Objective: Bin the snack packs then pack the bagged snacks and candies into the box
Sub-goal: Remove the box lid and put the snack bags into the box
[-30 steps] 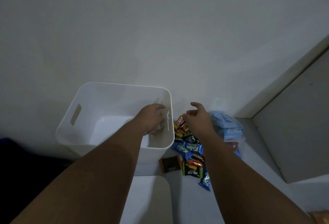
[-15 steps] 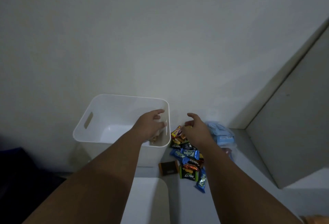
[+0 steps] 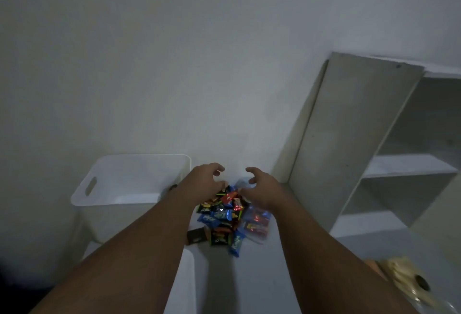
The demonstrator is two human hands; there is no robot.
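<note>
Pale counter (image 3: 287, 276) under a white wall: the snacks (image 3: 222, 211) lie heaped between the bin (image 3: 104, 196) and the shelf (image 3: 399, 164). The left hand (image 3: 204, 179) and the right hand (image 3: 264, 186) hover over the heap, fingers spread and loosely curled, holding nothing.

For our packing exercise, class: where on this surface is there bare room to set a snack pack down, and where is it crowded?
Bare: the grey strip on the near side of the snack pile; also the shelf on the right. Crowded: between the white bin and the clear bag, under the left hand and right hand.
</note>
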